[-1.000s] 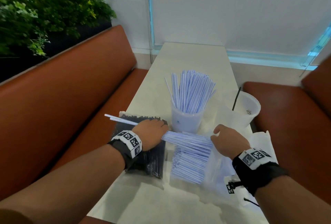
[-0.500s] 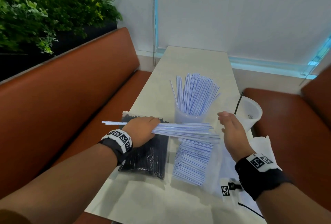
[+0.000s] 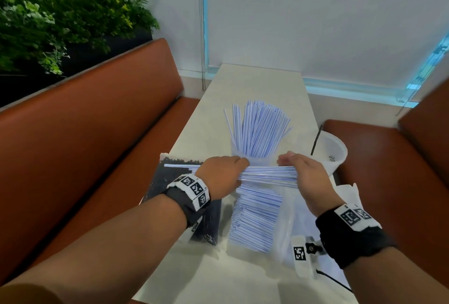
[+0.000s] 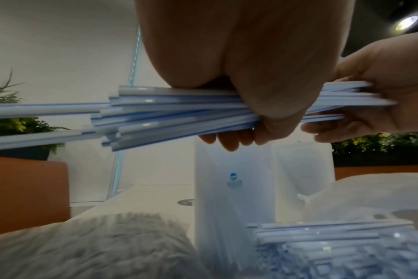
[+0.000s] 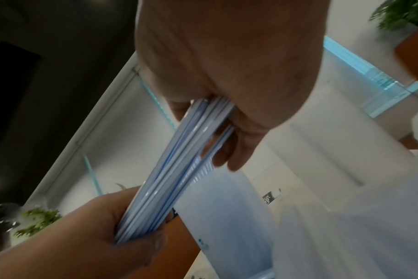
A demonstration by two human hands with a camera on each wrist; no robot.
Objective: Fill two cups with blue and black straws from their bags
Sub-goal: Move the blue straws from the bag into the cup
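A bundle of blue-striped straws (image 3: 267, 173) lies level in the air just in front of the clear cup (image 3: 252, 161), which is packed with upright blue straws (image 3: 260, 129). My left hand (image 3: 222, 175) grips the bundle (image 4: 167, 113) near its middle. My right hand (image 3: 308, 175) curls round the bundle's right end (image 5: 179, 169). A white cup (image 3: 336, 155) at the right holds one black straw (image 3: 317, 139). The bag of black straws (image 3: 167, 182) lies under my left wrist. The open bag of blue straws (image 3: 257, 221) lies between my arms.
The narrow pale table (image 3: 257, 80) runs away to the wall. Brown benches (image 3: 97, 133) flank it, with plants (image 3: 48, 24) behind the left one. A white tag with a black marker and cable (image 3: 300, 254) lies at the front right.
The bundle has risen from the bag to level with the cup's rim. My right hand went from flat against the straw ends to curled round them.
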